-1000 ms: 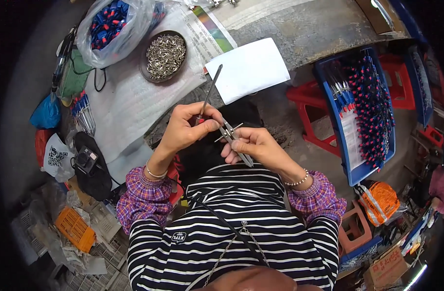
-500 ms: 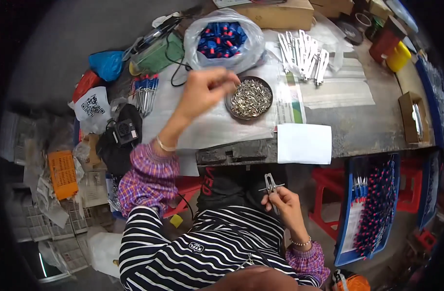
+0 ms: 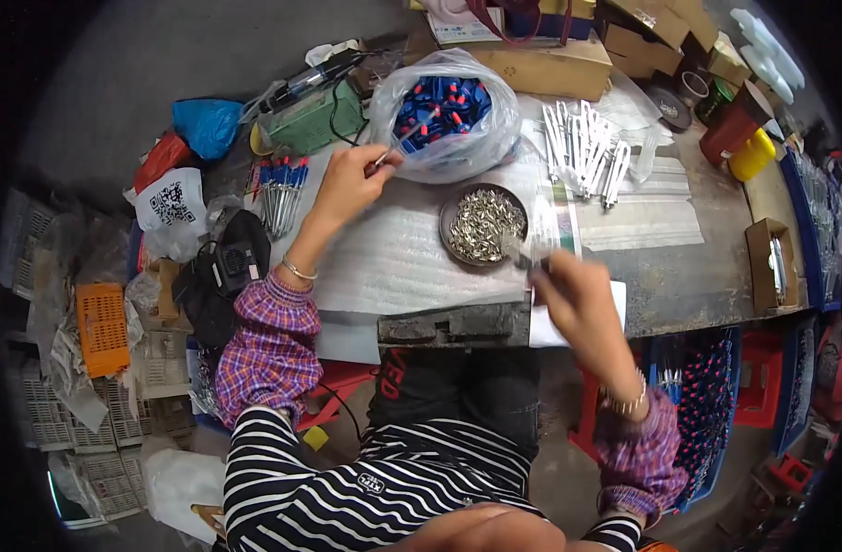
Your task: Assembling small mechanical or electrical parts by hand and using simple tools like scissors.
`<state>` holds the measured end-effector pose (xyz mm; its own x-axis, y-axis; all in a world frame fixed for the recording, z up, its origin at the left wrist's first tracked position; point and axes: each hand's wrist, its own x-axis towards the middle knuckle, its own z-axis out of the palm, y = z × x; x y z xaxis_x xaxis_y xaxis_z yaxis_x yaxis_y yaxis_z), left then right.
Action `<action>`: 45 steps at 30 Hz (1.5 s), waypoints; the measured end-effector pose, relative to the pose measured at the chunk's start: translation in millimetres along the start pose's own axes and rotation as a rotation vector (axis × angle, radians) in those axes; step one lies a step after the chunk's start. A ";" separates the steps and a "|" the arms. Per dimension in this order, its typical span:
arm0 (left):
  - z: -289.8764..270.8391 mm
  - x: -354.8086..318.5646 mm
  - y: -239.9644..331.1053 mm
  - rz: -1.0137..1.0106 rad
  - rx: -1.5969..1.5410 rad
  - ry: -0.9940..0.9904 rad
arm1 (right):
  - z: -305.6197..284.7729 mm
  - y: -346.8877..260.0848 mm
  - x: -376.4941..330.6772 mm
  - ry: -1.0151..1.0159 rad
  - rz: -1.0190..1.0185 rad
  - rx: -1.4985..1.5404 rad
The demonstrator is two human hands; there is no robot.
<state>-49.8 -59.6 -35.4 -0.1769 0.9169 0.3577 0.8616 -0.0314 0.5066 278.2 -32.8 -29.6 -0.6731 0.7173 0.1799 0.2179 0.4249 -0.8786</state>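
My left hand [image 3: 352,187] is raised above the table, left of the dish, its fingers closed around a slim tool with a metal shaft [image 3: 412,133]. The shaft points up and right, in front of the clear plastic bag [image 3: 506,129] of blue-and-red parts [image 3: 439,103]. At the lower right rim of the dark round dish [image 3: 447,247], my right hand [image 3: 577,294] grips a metal part [image 3: 520,251], blurred by motion. Small shiny metal pins [image 3: 484,225] fill the dish. Whether the metal part touches the pins, I cannot tell.
Several white metal strips [image 3: 582,152] lie at the back right. Blue-handled tools [image 3: 281,193] are bunched on the left. A cardboard box [image 3: 541,72] stands behind the bag; a white sheet [image 3: 554,324] overhangs the front edge. At lower right sits a blue tray [image 3: 715,423].
My left hand has moved away from the dish toward the left and now holds the slim tool. From my lap, my right hand has risen with the metal part to the dish. The view has shifted.
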 end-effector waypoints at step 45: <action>-1.8 41.3 13.1 0.220 0.021 0.090 | -2.4 73.2 148.5 -0.004 0.388 0.500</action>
<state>-46.7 -22.9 -12.6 -0.0242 0.8497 0.5267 0.8934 -0.2179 0.3928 195.9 106.2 -66.1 -0.6139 0.7651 -0.1942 0.0908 -0.1760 -0.9802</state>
